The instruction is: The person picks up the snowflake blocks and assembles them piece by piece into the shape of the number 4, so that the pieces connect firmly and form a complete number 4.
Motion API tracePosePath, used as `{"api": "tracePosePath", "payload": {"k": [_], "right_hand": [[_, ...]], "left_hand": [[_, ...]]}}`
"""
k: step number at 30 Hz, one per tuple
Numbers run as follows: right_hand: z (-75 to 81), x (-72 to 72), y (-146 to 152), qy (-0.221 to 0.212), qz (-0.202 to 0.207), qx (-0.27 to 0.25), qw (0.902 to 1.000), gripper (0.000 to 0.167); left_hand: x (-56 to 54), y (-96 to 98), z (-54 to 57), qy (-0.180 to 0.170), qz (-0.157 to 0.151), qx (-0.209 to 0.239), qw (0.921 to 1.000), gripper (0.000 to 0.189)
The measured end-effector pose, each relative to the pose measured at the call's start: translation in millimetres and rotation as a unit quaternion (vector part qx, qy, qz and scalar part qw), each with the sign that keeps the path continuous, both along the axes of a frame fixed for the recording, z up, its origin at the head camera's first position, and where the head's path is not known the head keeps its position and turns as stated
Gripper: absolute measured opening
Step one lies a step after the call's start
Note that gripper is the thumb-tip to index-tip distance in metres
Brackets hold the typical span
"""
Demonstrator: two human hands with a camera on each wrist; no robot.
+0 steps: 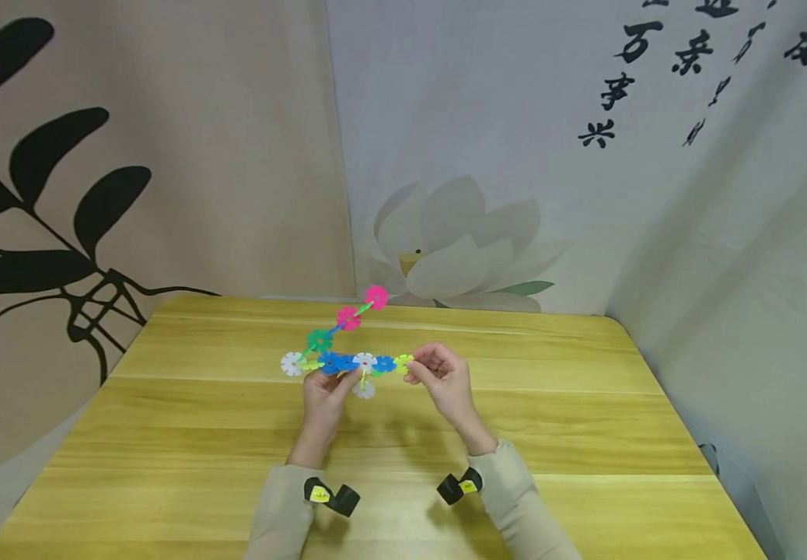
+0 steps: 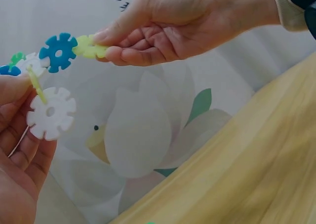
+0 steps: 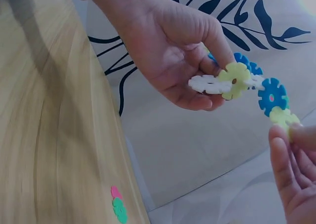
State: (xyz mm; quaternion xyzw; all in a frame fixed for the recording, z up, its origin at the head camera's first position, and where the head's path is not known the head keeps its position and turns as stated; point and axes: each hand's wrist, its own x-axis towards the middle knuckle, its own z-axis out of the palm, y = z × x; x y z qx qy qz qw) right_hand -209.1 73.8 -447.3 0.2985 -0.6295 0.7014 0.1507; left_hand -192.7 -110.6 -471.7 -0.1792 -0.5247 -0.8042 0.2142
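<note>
A chain of notched plastic snowflake discs is held up over the table between both hands. My left hand (image 1: 324, 400) grips it around the middle, thumb against the blue discs (image 1: 330, 362). With thumb and fingertips my right hand (image 1: 443, 383) pinches the yellow disc (image 2: 89, 47) at the chain's right end, which joins a blue disc (image 2: 59, 52). Below the row hangs a white disc (image 2: 51, 113) on a yellow one. From the left part a branch rises through a green disc (image 1: 319, 341) to two pink discs (image 1: 348, 317). Another white disc (image 1: 291, 363) ends the left side.
The wooden table (image 1: 550, 389) runs back to printed curtains (image 1: 480, 117). A green disc (image 3: 119, 210) and a pink disc (image 3: 115, 192) lie near a table edge in the right wrist view. Both sleeves carry black wrist cameras (image 1: 332, 496).
</note>
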Motion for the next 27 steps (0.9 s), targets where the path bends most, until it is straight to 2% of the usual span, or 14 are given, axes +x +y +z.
{"api": "tracePosePath", "payload": {"k": [4,9,14,20,23,27], "right_hand": [[1.3,1.1,1.3,0.016,0.008,0.01,0.9998,0.007],[5.9,5.1,-0.4,0.039,0.002,0.008,0.9992,0.011],[19.5,13.5,-2.3,0.054,-0.003,0.022,0.9983,0.005],[26.5,17.8,-2.8,0.084,-0.017,0.055,0.9947,0.014],[26.0,17.6,-3.1,0.095,-0.022,0.062,0.9933,0.007],[26.0,17.6,-3.3,0.114,-0.03,0.077,0.99,0.013]], "left_hand": [[0.5,1.0,0.1,-0.002,-0.003,-0.006,1.0,0.038],[1.5,3.3,-0.9,-0.013,0.013,-0.002,0.9998,0.037],[2.9,4.6,-2.1,-0.011,0.031,0.008,0.9994,0.028],[4.6,4.7,-4.1,-0.023,0.037,0.021,0.9988,0.017],[4.9,5.1,-4.3,-0.029,0.034,0.023,0.9988,0.021],[4.6,5.1,-4.0,-0.026,0.032,0.021,0.9989,0.031]]}}
